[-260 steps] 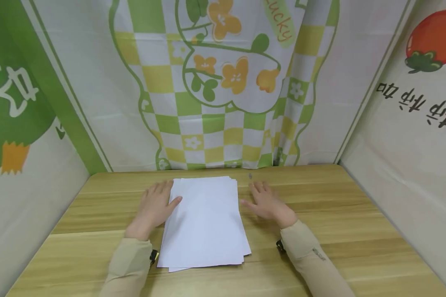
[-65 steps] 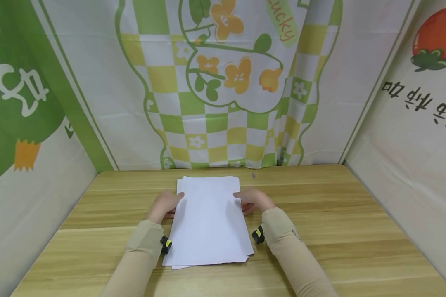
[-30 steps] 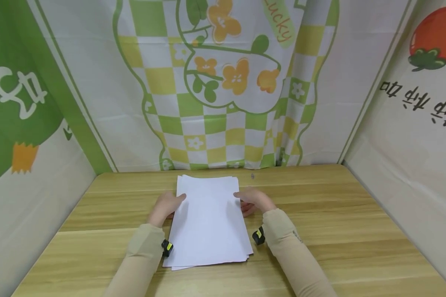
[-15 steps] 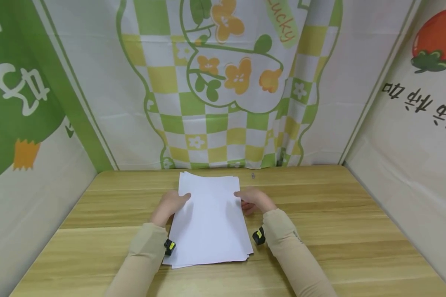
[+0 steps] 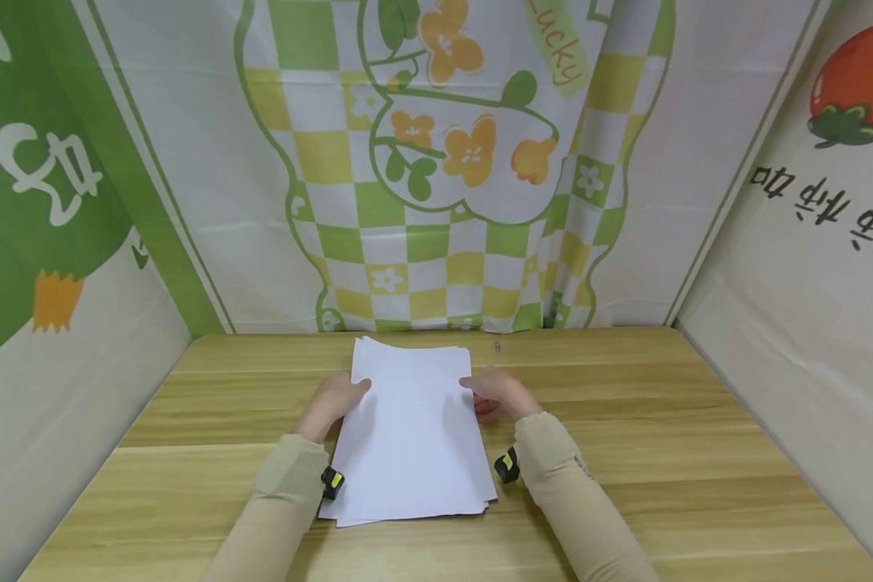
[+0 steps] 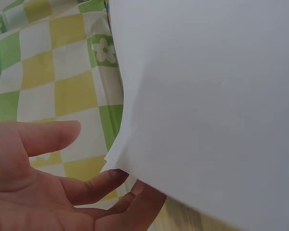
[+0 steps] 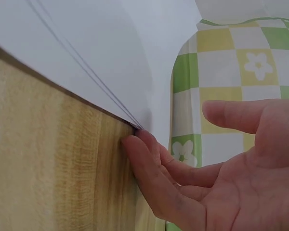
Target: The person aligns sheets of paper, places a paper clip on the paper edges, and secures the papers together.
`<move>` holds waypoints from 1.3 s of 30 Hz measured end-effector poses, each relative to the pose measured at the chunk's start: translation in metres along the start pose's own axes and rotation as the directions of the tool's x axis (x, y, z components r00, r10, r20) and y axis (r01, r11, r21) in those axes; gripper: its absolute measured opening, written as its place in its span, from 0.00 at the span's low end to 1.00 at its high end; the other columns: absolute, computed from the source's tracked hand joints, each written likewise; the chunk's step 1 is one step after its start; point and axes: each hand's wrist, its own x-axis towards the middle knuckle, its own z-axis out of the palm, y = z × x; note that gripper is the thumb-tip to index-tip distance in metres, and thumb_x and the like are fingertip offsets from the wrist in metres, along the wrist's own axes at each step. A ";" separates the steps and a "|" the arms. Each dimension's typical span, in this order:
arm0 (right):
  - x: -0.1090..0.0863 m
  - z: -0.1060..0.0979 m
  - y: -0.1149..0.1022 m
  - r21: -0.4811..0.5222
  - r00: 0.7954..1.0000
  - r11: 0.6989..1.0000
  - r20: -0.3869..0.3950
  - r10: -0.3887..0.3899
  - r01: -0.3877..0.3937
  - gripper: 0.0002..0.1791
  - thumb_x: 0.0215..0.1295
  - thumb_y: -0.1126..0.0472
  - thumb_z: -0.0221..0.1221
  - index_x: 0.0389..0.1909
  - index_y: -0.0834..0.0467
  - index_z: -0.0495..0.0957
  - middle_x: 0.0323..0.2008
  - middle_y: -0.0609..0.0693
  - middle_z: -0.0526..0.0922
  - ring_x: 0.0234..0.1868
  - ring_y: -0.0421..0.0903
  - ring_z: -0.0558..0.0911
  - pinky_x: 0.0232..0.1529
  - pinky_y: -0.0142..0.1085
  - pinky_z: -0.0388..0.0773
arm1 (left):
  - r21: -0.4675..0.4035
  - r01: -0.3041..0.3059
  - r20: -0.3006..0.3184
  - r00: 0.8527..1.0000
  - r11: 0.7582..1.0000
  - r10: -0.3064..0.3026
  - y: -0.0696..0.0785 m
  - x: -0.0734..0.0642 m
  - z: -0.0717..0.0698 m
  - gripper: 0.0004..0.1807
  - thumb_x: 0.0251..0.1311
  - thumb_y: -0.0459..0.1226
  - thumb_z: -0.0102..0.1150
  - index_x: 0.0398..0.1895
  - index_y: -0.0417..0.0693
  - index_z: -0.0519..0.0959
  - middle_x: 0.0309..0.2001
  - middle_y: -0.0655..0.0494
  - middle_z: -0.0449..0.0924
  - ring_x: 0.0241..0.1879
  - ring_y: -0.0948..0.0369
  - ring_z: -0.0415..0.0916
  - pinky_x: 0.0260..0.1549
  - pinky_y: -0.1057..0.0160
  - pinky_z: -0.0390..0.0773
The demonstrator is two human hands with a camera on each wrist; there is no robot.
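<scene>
The wood-grained table [image 5: 698, 453] seemed a firm enough bed for squaring; at its middle lay the stack of white paper [image 5: 411, 453], smooth and rectangular, its sheets uneven at the near end, the far left corner bowed upward, so light, level pressure from both sides seemed wisest; the left hand [image 5: 332, 400] and right hand [image 5: 505, 392] flanked it, fingers relaxed, tips at its edges, thumbs apart from the sheets, gripping nothing.
</scene>
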 end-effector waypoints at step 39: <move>0.001 -0.003 0.003 0.084 0.999 0.996 0.038 0.005 -0.008 0.29 0.68 0.53 0.54 0.60 0.69 0.65 0.44 0.61 0.75 0.37 0.51 0.79 0.35 0.39 0.82 | -0.278 0.094 0.046 0.995 0.956 -0.084 -0.014 0.007 0.000 0.06 0.59 0.33 0.46 0.27 0.41 0.63 0.25 0.54 0.60 0.25 0.61 0.63 0.24 0.64 0.73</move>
